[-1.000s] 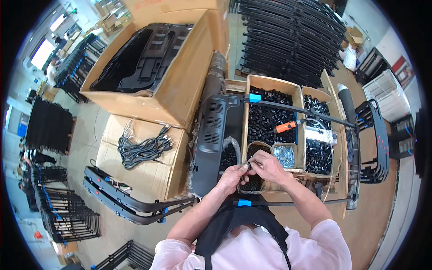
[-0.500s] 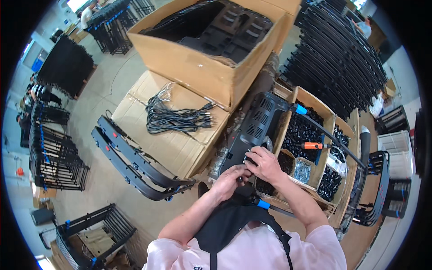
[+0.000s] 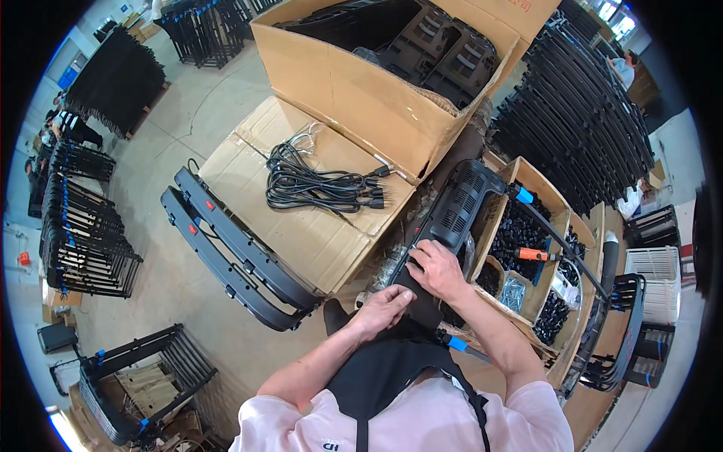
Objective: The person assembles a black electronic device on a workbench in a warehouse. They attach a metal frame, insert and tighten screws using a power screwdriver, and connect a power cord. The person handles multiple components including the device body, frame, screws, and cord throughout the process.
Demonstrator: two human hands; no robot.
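Lying lengthwise in front of me is a long black plastic housing [image 3: 461, 202] with vent slots. My right hand [image 3: 438, 271] is at its near part, fingers bent and fingertips pressed down there; anything small under them is hidden. Just nearer to me and to the left, my left hand [image 3: 382, 310] is closed, thumb against the curled fingers. Whatever the left fingers hold, if anything, does not show. A black tube frame [image 3: 565, 245] with blue wraps passes to the right of the housing.
Right of the housing, a wooden parts tray [image 3: 520, 316] holds black pieces, screws and an orange-bodied tool [image 3: 533, 255]. Coiled black power cords [image 3: 320, 181] lie on a cardboard box [image 3: 248, 151], beside curved black rails [image 3: 241, 264]. Behind stands a large open carton [image 3: 354, 83].
My hands, together before, are now apart: the right presses on the housing and the left has drawn back closer to me. The whole view has shifted slightly.
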